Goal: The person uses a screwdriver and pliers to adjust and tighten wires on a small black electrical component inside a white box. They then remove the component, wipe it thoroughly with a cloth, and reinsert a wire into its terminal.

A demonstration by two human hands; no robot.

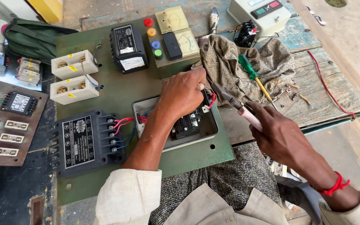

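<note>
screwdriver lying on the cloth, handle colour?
Green handle on the screwdriver, with a yellow shaft sleeve; it lies on the patterned cloth. Head view.

— Where do we find room on the green panel (117, 98)?

— We see a bare strip down its middle, between the white fuse blocks (73, 77) at left and the open grey box (140, 109) at centre. The lower right corner of the panel lies bare too.

— What blocks us?

— The left hand (184, 93) and its forearm cover the box, crossing the lower centre. The black relay (89, 141) with red and blue wires (126, 131) fills the lower left. At upper right, the patterned cloth (246, 66) and green screwdriver (253, 77) crowd the wooden bench (330, 96); the right hand (282, 135) with pliers (234, 104) closes the gap beside the box.
</note>
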